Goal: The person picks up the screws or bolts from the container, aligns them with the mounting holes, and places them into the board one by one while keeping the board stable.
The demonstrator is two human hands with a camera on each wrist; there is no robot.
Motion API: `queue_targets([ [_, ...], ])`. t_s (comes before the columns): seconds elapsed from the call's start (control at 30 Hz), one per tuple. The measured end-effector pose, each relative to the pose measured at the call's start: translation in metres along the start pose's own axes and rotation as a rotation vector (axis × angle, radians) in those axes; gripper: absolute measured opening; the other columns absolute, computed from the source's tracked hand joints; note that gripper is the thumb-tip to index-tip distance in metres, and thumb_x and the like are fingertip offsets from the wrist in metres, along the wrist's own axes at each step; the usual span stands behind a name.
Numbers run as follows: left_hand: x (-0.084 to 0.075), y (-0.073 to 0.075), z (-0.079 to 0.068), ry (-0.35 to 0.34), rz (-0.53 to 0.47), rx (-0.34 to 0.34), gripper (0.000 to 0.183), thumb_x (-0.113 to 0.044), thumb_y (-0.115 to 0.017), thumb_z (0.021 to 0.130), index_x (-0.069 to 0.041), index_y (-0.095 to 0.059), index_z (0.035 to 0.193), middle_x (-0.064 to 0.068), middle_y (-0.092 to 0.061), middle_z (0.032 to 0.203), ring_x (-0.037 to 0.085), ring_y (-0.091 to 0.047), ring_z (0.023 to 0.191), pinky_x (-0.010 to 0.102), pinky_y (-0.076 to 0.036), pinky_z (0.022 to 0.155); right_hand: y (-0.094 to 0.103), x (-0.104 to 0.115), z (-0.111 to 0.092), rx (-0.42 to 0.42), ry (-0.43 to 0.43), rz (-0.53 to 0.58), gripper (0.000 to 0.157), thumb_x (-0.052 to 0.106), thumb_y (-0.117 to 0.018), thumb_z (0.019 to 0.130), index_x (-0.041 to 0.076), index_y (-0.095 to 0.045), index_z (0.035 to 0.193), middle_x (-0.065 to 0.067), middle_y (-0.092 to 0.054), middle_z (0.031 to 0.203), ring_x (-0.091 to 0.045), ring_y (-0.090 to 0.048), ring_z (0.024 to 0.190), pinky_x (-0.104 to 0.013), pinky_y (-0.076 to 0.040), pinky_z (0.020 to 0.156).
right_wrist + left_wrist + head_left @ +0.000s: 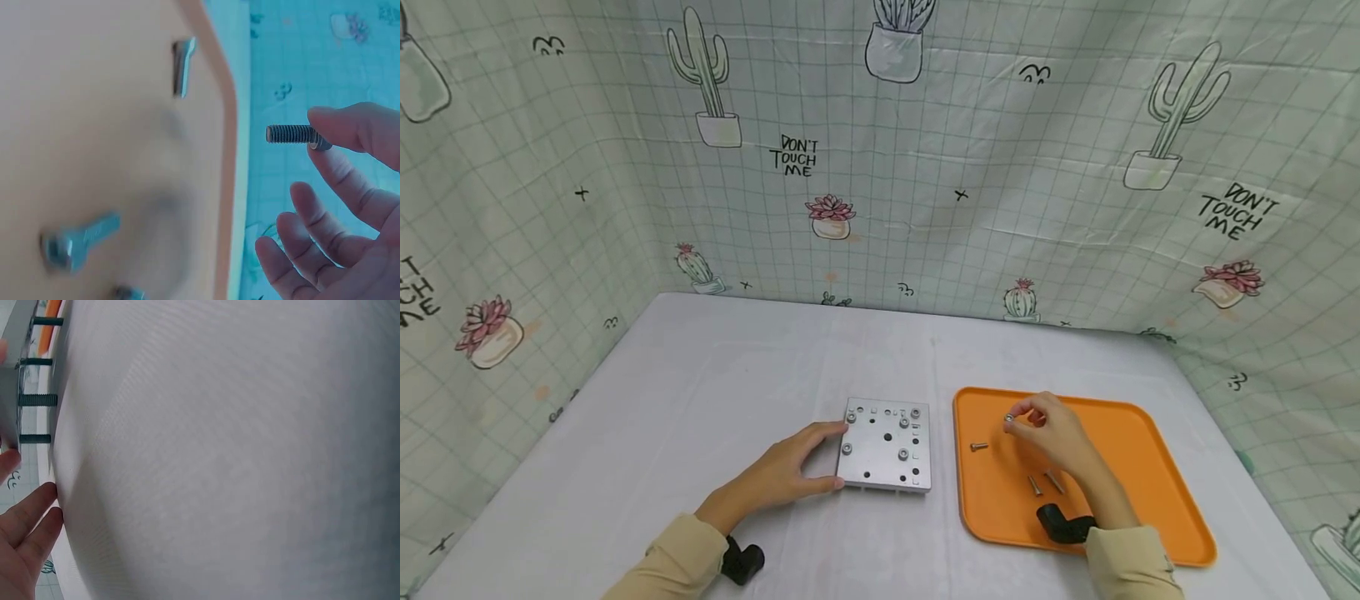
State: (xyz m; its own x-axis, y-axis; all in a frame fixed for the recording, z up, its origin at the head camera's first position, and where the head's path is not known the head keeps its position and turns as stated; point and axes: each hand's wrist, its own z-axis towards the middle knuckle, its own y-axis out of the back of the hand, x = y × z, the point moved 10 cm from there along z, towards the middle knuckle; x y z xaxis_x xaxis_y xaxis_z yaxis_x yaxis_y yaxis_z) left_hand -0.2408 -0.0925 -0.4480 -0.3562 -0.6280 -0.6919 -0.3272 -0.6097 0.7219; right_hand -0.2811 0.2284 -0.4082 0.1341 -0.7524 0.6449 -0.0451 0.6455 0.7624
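A square silver metal plate [874, 457] with many holes lies face up, standing slightly raised on screw shanks [39, 400] that stick out below it. Several socket-head screws [903, 454] sit in its top. Thumb and index finger of my left hand [784, 468] touch the plate's left edge, spread apart; two other fingertips rest on the cloth in the left wrist view. Above the orange tray [1120, 425], my right hand [1051, 429] pinches a socket-head screw [290, 134] by its head between thumb and index finger, its threaded shank pointing away from the fingers.
In the tray lie a screw [979, 447] at the left and two more screws [1035, 486] below my right hand. White cloth [737, 367] covers the table. A patterned curtain [910, 250] hangs behind and at both sides.
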Motion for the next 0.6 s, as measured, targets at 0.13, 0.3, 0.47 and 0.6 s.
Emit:
queue_targets([
  [0.13,0.000,0.000,0.000,0.009,0.000,-0.003,0.069,-0.043,-0.070,0.080,-0.023,-0.041,0.139,0.000,-0.042,0.144,0.024,-0.036,0.136,0.048,-0.034,0.109,-0.006,0.013,0.000,0.002,0.013,0.039,0.018,0.025,-0.068,0.085,0.010,-0.065,0.095,-0.009,-0.056,0.107,-0.026,-0.051,0.095,-0.038,-0.045,0.082],
  [0.3,0.000,0.001,0.000,0.008,0.002,-0.005,0.068,-0.041,-0.071,0.080,-0.023,-0.041,0.139,-0.001,-0.042,0.144,0.024,-0.036,0.136,0.048,-0.034,0.109,-0.017,0.030,-0.002,0.003,0.041,0.103,0.016,0.024,-0.070,0.084,0.013,-0.065,0.094,-0.006,-0.056,0.106,-0.028,-0.053,0.101,-0.044,-0.047,0.087],
  [0.47,-0.001,0.001,0.000,0.000,0.003,-0.008,0.068,-0.042,-0.071,0.080,-0.023,-0.042,0.138,0.000,-0.043,0.143,0.025,-0.037,0.135,0.049,-0.034,0.108,-0.030,0.047,-0.001,0.003,0.070,0.142,0.016,0.024,-0.071,0.082,0.014,-0.065,0.092,-0.004,-0.057,0.105,-0.027,-0.054,0.100,-0.043,-0.047,0.087],
  [0.6,0.000,0.001,0.000,0.004,0.000,-0.005,0.068,-0.043,-0.070,0.079,-0.023,-0.042,0.138,0.000,-0.043,0.143,0.025,-0.037,0.135,0.049,-0.034,0.108,-0.042,0.055,0.000,0.003,0.073,0.173,0.015,0.024,-0.072,0.081,0.014,-0.066,0.091,-0.003,-0.057,0.101,-0.025,-0.055,0.098,-0.040,-0.048,0.086],
])
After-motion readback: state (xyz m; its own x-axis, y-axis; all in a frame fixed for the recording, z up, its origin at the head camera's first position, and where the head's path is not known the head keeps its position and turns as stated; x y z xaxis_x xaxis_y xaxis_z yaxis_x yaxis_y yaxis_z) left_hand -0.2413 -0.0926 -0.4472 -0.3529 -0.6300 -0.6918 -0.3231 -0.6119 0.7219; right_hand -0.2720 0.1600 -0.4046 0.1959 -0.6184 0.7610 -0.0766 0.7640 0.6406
